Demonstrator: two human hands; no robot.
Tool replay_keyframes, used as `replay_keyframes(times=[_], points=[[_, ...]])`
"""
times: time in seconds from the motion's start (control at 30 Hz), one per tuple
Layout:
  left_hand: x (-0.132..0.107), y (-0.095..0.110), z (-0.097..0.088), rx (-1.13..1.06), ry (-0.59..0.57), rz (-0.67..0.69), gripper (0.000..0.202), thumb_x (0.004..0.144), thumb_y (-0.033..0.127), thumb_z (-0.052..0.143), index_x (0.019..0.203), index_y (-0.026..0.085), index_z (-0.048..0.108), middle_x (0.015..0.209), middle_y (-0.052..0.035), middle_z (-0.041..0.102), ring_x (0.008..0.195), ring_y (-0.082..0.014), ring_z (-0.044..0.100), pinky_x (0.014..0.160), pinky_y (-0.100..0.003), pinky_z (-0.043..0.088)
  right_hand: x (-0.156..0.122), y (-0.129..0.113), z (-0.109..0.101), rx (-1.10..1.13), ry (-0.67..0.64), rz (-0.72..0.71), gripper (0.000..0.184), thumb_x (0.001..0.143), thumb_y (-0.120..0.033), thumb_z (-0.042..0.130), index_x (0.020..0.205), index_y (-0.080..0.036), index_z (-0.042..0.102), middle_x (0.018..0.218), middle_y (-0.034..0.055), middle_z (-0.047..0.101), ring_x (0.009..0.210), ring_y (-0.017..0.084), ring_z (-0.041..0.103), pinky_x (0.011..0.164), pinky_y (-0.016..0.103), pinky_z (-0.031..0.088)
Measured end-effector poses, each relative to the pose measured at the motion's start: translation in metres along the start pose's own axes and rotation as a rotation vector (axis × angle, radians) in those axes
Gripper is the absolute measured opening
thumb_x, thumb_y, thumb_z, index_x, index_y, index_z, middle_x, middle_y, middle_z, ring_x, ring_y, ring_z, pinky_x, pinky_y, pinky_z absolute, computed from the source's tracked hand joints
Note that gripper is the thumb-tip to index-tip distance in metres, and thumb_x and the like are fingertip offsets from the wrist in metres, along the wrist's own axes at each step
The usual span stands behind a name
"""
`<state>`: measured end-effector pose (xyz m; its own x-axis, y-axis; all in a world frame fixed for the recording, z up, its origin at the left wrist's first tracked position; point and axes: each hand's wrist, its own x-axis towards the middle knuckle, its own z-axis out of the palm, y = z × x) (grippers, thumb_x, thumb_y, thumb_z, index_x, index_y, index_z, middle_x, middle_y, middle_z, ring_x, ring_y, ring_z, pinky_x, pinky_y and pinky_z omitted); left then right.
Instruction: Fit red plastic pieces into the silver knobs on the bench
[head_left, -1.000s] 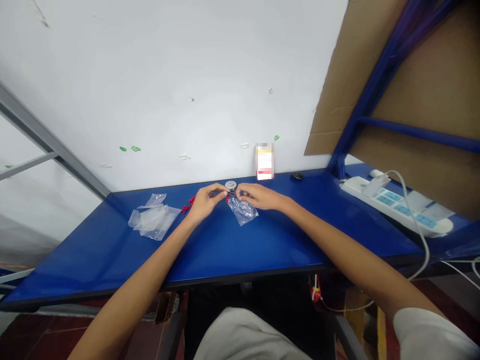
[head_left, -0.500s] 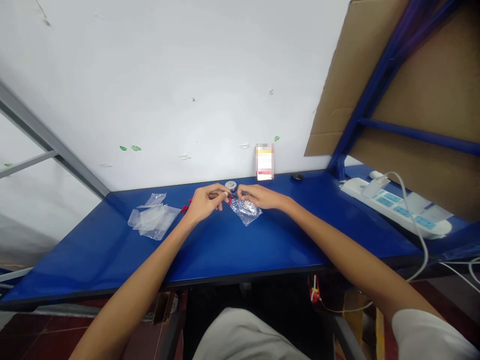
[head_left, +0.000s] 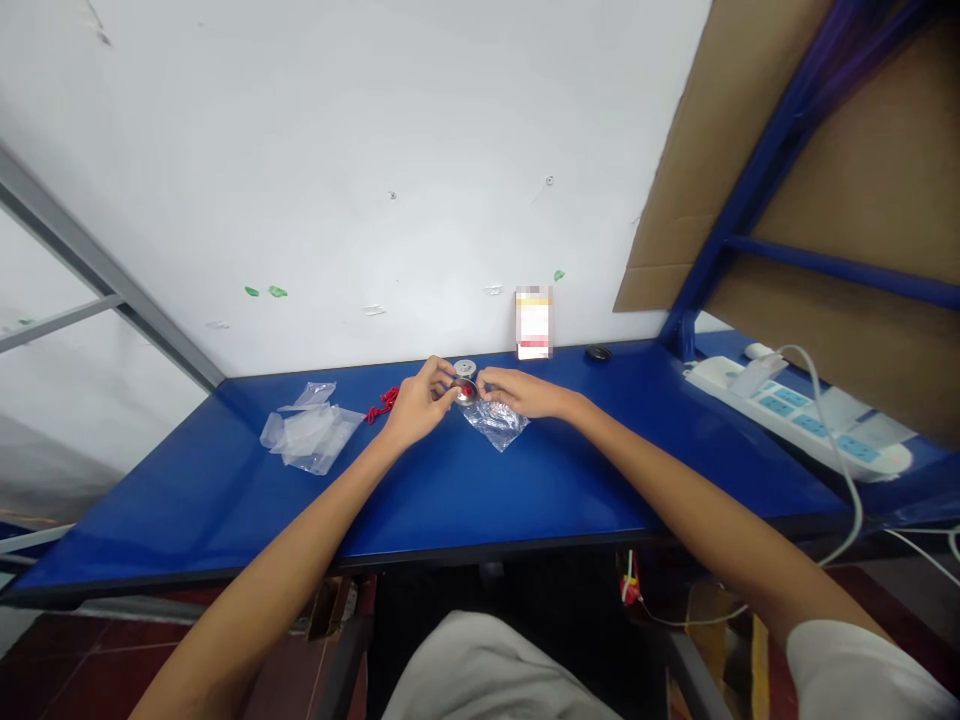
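A person's left hand (head_left: 421, 405) and right hand (head_left: 521, 393) pinch a small shiny metal piece (head_left: 466, 392) between their fingers above a blue counter (head_left: 525, 490), a clear plastic bag (head_left: 496, 428) under the right hand, red cord (head_left: 382, 405) beside the left, a silver disc (head_left: 465, 367) just beyond.

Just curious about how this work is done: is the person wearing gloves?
No, the left hand and the right hand are both bare.
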<state>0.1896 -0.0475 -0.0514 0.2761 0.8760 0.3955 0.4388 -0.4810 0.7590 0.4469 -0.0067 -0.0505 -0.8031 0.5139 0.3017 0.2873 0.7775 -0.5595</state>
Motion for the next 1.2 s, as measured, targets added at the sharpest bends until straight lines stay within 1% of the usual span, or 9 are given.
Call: replay_keyframes(times=[0.17,0.4,0.63,0.73,0.83,0.93,1.0,1.1,1.2], points=[[0.0,-0.003,0.007,0.03,0.02,-0.098,0.019,0.086,0.035,0.077,0.095,0.022,0.067,0.082,-0.0019,0.077,0.063,-0.0176,0.07,0.062,-0.03,0.054,-0.001,0.003,0.002,-0.014,0.002,0.03,0.008,0.105,-0.02,0.051,0.104,-0.022,0.058,0.101,0.0045,0.061,0.086,0.02,0.053,0.078,0.032,0.041],[0.002,-0.012,0.004,0.005,0.103,-0.128,0.02,0.085,0.037,0.078,0.092,0.021,0.069,0.08,-0.0026,0.077,0.059,-0.0167,0.068,0.06,-0.03,0.054,-0.001,0.002,0.002,0.014,-0.001,0.011,0.009,0.105,-0.019,0.05,0.105,-0.021,0.059,0.104,0.0051,0.062,0.09,0.021,0.057,0.082,0.033,0.043],[0.001,-0.013,0.007,-0.019,0.039,-0.063,0.022,0.087,0.042,0.079,0.09,0.02,0.074,0.085,-0.0042,0.079,0.078,-0.0202,0.074,0.072,-0.03,0.055,-0.002,-0.002,0.001,0.003,0.021,0.012,0.01,0.108,-0.025,0.05,0.109,-0.022,0.06,0.108,0.0067,0.06,0.093,0.022,0.057,0.084,0.033,0.045],[0.002,-0.013,0.007,-0.031,-0.007,-0.048,0.03,0.091,0.049,0.075,0.086,0.02,0.078,0.084,-0.0046,0.079,0.075,-0.0195,0.07,0.071,-0.03,0.052,-0.002,-0.004,0.002,0.003,0.013,-0.017,0.013,0.11,-0.028,0.049,0.11,-0.023,0.061,0.111,0.0074,0.061,0.1,0.022,0.058,0.089,0.034,0.045],[0.004,-0.015,0.006,-0.038,-0.037,-0.057,0.032,0.091,0.051,0.075,0.086,0.02,0.081,0.083,-0.0045,0.078,0.074,-0.0191,0.066,0.071,-0.031,0.05,-0.001,-0.005,0.003,0.007,0.006,-0.041,0.014,0.11,-0.028,0.049,0.113,-0.023,0.061,0.113,0.0075,0.061,0.103,0.022,0.059,0.091,0.035,0.045],[0.004,-0.016,0.006,-0.033,-0.042,-0.047,0.03,0.088,0.05,0.079,0.088,0.021,0.084,0.089,-0.0056,0.078,0.082,-0.0207,0.067,0.078,-0.032,0.053,0.0,-0.008,0.004,0.015,0.008,-0.053,0.015,0.111,-0.029,0.048,0.115,-0.023,0.062,0.115,0.0079,0.062,0.105,0.023,0.059,0.093,0.036,0.045],[0.004,-0.013,0.006,-0.103,-0.099,-0.06,0.032,0.089,0.052,0.078,0.091,0.021,0.084,0.095,-0.0067,0.078,0.087,-0.0216,0.068,0.081,-0.033,0.057,0.0,-0.009,0.004,0.021,0.012,-0.058,0.015,0.11,-0.029,0.049,0.115,-0.024,0.063,0.116,0.0081,0.063,0.107,0.024,0.06,0.094,0.036,0.046],[0.001,-0.006,0.008,-0.269,-0.223,-0.141,0.042,0.089,0.059,0.076,0.099,0.019,0.083,0.099,-0.0077,0.077,0.087,-0.0217,0.07,0.075,-0.034,0.062,0.0,-0.01,0.003,0.021,0.012,-0.056,0.015,0.11,-0.03,0.05,0.115,-0.025,0.063,0.117,0.0079,0.063,0.106,0.024,0.06,0.093,0.036,0.046],[0.0,-0.002,0.009,-0.338,-0.274,-0.175,0.046,0.089,0.061,0.076,0.102,0.018,0.081,0.1,-0.0079,0.076,0.085,-0.0213,0.071,0.069,-0.032,0.065,0.0,-0.009,0.003,0.021,0.012,-0.055,0.015,0.111,-0.032,0.05,0.115,-0.025,0.063,0.116,0.0074,0.063,0.104,0.023,0.061,0.092,0.036,0.046]])
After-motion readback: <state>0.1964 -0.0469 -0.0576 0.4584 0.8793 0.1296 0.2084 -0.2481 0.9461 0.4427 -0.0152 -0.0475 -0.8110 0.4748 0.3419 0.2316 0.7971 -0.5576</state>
